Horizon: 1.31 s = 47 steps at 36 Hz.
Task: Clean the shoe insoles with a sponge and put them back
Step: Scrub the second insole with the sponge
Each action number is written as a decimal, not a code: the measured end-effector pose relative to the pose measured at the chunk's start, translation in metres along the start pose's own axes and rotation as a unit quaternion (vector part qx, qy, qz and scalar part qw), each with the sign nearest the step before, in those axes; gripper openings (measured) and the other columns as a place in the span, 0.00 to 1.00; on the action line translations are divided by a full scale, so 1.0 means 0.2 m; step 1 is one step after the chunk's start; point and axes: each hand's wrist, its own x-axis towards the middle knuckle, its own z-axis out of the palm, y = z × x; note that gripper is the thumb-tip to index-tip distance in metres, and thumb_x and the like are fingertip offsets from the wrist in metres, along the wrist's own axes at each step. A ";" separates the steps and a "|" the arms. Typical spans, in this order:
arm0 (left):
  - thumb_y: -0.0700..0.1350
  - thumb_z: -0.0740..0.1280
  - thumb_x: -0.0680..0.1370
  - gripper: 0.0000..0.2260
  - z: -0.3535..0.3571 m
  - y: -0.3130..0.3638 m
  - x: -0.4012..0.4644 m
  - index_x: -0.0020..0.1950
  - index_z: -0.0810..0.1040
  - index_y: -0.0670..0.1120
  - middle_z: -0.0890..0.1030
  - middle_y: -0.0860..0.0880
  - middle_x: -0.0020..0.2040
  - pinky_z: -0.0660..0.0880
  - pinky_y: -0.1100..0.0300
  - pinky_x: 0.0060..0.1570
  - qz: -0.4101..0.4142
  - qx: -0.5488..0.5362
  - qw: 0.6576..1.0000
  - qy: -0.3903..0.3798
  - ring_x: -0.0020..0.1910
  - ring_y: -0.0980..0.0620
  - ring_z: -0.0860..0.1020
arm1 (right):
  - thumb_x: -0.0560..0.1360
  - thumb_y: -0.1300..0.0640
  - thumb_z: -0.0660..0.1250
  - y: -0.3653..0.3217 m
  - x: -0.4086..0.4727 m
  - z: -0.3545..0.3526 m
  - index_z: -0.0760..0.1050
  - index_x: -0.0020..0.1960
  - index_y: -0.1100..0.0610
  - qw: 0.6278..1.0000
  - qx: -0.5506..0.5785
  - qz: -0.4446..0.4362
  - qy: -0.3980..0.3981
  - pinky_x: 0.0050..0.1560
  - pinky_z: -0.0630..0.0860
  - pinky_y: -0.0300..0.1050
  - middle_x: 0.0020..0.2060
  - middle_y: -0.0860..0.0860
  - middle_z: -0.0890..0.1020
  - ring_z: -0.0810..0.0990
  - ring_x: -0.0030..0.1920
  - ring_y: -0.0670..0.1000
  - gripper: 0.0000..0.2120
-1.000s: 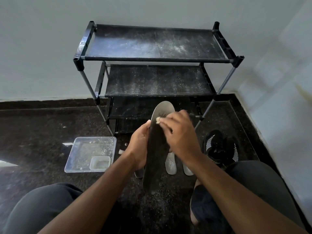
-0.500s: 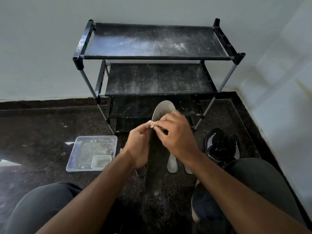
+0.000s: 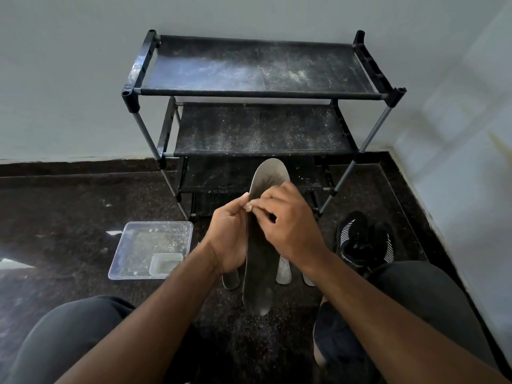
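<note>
You are seated on a dark speckled stone floor (image 3: pixel 69 206) in the corner of a room with pale grey walls (image 3: pixel 69 79), your knees in dark trousers at the bottom of the view. Against the back wall stands a black three-tier shoe rack with grey metal legs (image 3: pixel 260 70), its fabric shelves dusted with pale specks.

Your left hand (image 3: pixel 230 239) grips the long dark grey shoe insole (image 3: pixel 260 261) along its left edge, fingers curled round it, holding it upright and lengthwise in front of you, toe end pointing up toward the rack and heel end down above the floor. Your right hand (image 3: pixel 288 225) lies over the upper part of the insole, its fingertips pinching a small pale piece of sponge (image 3: pixel 248 207) against the insole's left edge, right beside your left thumb.

On the floor behind the held insole lie more light grey insoles (image 3: pixel 283 268), partly hidden by your hands; how many there are is unclear. To your right, near your knee, a pair of black knit sneakers with white stripes (image 3: pixel 363 242) sits side by side. To your left a clear square plastic tray (image 3: pixel 133 256) rests on the floor, with a smaller clear container (image 3: pixel 165 264) in its near right corner.
</note>
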 end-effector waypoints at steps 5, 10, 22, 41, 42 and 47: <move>0.54 0.54 0.85 0.23 0.00 -0.01 0.00 0.60 0.86 0.44 0.85 0.41 0.54 0.82 0.48 0.55 -0.005 -0.008 1.000 -0.002 0.52 0.44 0.85 | 0.74 0.60 0.72 0.01 0.01 -0.02 0.86 0.45 0.58 0.998 -0.010 -0.031 -0.046 0.45 0.74 0.47 0.38 0.49 0.80 0.74 0.43 0.51 0.04; 0.55 0.56 0.85 0.24 0.02 -0.05 -0.02 0.73 0.76 0.41 0.81 0.36 0.62 0.77 0.36 0.60 -0.034 0.004 0.998 -0.053 0.56 0.37 0.81 | 0.76 0.61 0.72 0.09 0.05 -0.09 0.85 0.49 0.58 0.994 -0.061 0.070 0.056 0.49 0.73 0.44 0.41 0.49 0.81 0.74 0.46 0.50 0.04; 0.58 0.54 0.87 0.24 0.02 -0.05 -0.03 0.74 0.76 0.46 0.81 0.37 0.66 0.75 0.36 0.62 -0.044 0.023 0.997 -0.059 0.57 0.38 0.83 | 0.76 0.60 0.73 0.10 0.06 -0.08 0.84 0.47 0.59 0.985 -0.063 0.126 0.102 0.47 0.71 0.38 0.38 0.49 0.81 0.75 0.45 0.51 0.03; 0.62 0.55 0.85 0.26 0.03 -0.02 -0.02 0.66 0.83 0.45 0.83 0.38 0.58 0.77 0.42 0.62 -0.008 0.034 0.999 0.003 0.56 0.41 0.82 | 0.77 0.60 0.73 0.02 -0.01 0.00 0.84 0.50 0.59 0.999 0.009 0.048 -0.004 0.51 0.70 0.33 0.41 0.49 0.81 0.74 0.46 0.47 0.04; 0.62 0.55 0.85 0.27 0.03 -0.02 -0.02 0.63 0.85 0.45 0.84 0.39 0.57 0.79 0.44 0.61 -0.002 0.041 0.999 0.009 0.56 0.42 0.83 | 0.77 0.60 0.73 0.01 -0.02 0.02 0.85 0.50 0.59 0.999 0.011 0.039 -0.015 0.50 0.72 0.35 0.40 0.49 0.81 0.74 0.46 0.47 0.04; 0.61 0.54 0.86 0.26 0.04 -0.02 -0.03 0.69 0.80 0.44 0.84 0.38 0.60 0.83 0.44 0.55 -0.012 0.022 1.000 0.005 0.55 0.41 0.85 | 0.76 0.59 0.73 0.05 0.02 -0.01 0.85 0.48 0.57 0.997 -0.025 0.061 0.031 0.48 0.73 0.41 0.39 0.48 0.81 0.75 0.46 0.49 0.03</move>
